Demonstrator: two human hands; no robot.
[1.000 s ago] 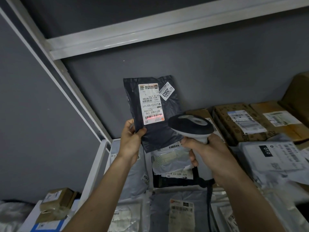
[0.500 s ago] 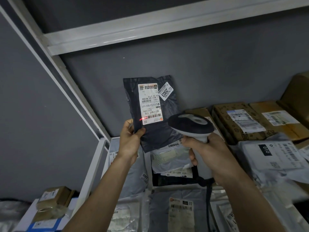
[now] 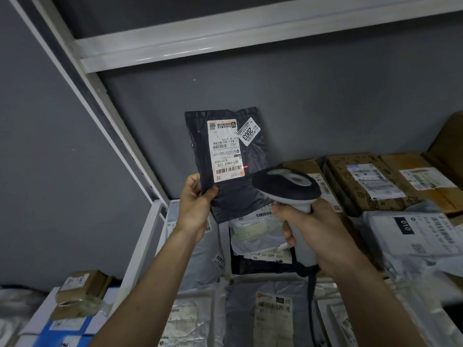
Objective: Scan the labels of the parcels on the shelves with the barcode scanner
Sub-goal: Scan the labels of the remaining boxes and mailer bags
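My left hand (image 3: 195, 204) pinches the lower left corner of a black plastic parcel (image 3: 253, 194) and holds it upright before the grey wall. Its white shipping label (image 3: 225, 151) faces me, with a small "2003" sticker (image 3: 248, 131) beside it. My right hand (image 3: 308, 226) grips the white handle of the barcode scanner (image 3: 285, 184), whose dark head points at the parcel. A red laser dot (image 3: 246, 167) sits just off the right edge of the label's lower barcode.
Brown cardboard boxes (image 3: 363, 181) and grey poly mailers (image 3: 421, 234) with labels fill the shelf to the right and below. A white shelf beam (image 3: 225, 43) runs overhead; a white post (image 3: 105, 101) slants down on the left. Small boxes (image 3: 80, 294) are stacked at lower left.
The red laser dot has swept from the label's left edge to just past its right edge. Both hands and the parcel stay almost where they were.
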